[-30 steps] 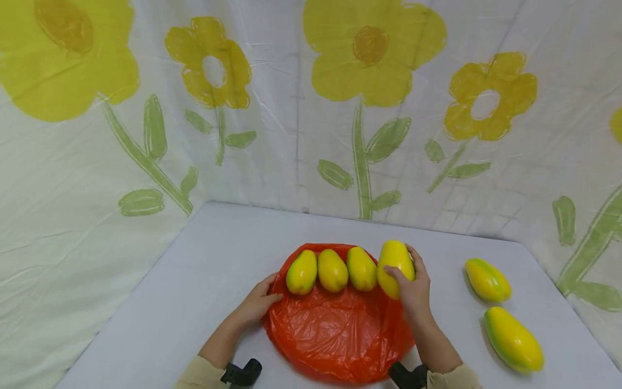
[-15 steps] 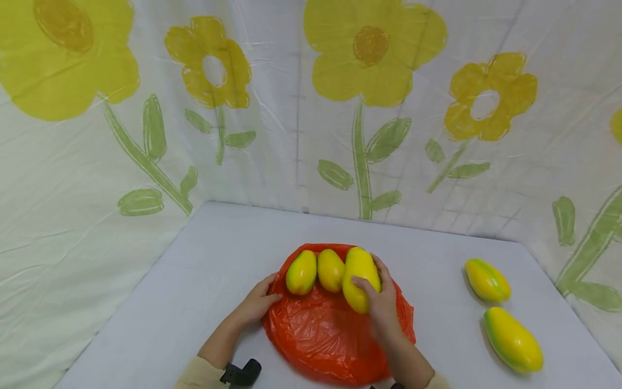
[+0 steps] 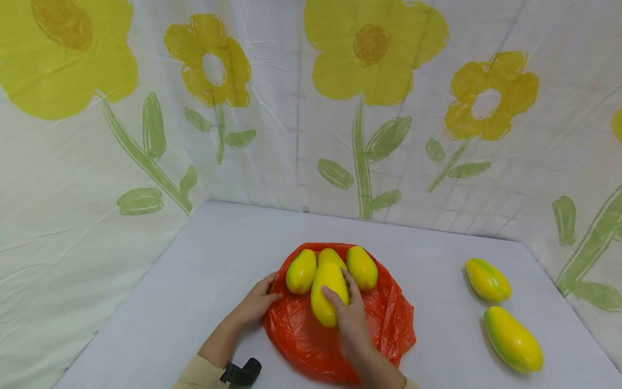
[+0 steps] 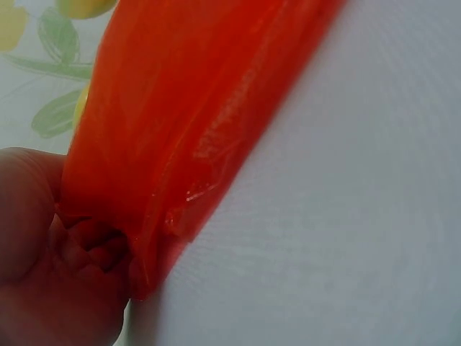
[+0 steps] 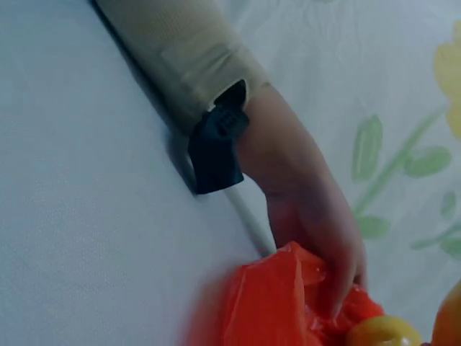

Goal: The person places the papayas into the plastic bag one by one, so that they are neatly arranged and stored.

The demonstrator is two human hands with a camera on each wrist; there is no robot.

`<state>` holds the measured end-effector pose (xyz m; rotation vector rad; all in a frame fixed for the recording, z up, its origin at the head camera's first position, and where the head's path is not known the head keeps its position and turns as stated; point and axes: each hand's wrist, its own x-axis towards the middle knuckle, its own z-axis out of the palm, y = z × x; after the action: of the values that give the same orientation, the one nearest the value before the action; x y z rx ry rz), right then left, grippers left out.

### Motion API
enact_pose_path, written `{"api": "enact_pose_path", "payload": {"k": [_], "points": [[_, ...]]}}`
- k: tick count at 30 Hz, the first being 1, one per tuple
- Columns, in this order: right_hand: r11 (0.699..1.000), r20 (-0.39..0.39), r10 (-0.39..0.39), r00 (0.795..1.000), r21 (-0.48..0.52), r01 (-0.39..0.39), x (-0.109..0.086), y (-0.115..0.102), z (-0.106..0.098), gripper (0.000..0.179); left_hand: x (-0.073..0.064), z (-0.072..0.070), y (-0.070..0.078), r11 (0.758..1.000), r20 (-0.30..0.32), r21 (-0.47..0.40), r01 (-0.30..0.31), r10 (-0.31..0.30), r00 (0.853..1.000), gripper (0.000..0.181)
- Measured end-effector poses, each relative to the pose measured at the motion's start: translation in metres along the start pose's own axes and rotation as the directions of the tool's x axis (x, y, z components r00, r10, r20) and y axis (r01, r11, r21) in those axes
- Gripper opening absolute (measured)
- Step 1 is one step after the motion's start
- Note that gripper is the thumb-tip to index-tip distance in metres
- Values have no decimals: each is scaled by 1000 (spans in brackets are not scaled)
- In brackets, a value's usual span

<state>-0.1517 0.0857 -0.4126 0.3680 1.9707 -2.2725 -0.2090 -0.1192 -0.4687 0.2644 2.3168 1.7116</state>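
At the left, a beige sleeve [image 3: 199, 374] ended at a black device [image 3: 245, 373], and beyond it the left hand [image 3: 256, 302] pinched the edge of a red plastic bag [image 3: 298, 329], with the thumb lying over this edge. The bag was spread, round and wrinkled, on the white surface [image 3: 194, 286]. Inside, near its far edge, rested a left papaya [image 3: 301, 273], yellow with some green. Just beside it was a middle papaya [image 3: 330, 255], partly hidden behind the held papaya [image 3: 326, 300]. This one was over the bag, gripped by the right hand [image 3: 352, 319] between thumb and fingers; whether it touched the other fruits, I could not tell. Next came a right papaya [image 3: 362, 269], also in the bag. Well apart from the bag, a far papaya [image 3: 488, 280] and a near papaya [image 3: 513, 339] lay on the surface, near each other.
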Motion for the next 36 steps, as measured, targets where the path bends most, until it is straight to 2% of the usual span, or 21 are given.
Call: {"api": "enact_pose_path", "payload": {"k": [8, 17, 22, 27, 36], "points": [[999, 56, 12, 998, -39, -10, -3, 10, 14, 76, 1, -2, -1, 1000, 28, 2, -1, 1, 1000, 50], [990, 122, 68, 990, -129, -52, -5, 27, 26, 80, 1, -2, -1, 1000, 4, 29, 13, -13, 1000, 49], [979, 118, 121, 986, -177, -99, -5, 34, 31, 85, 0, 0, 0, 999, -19, 47, 26, -25, 999, 50], [970, 103, 141, 985, -212, -116, -4, 38, 33, 87, 0, 0, 0, 998, -30, 53, 28, -26, 999, 50], [968, 118, 163, 980, -212, -135, -3, 43, 36, 87, -1, 1, 1, 997, -51, 69, 34, -31, 998, 50]]}}
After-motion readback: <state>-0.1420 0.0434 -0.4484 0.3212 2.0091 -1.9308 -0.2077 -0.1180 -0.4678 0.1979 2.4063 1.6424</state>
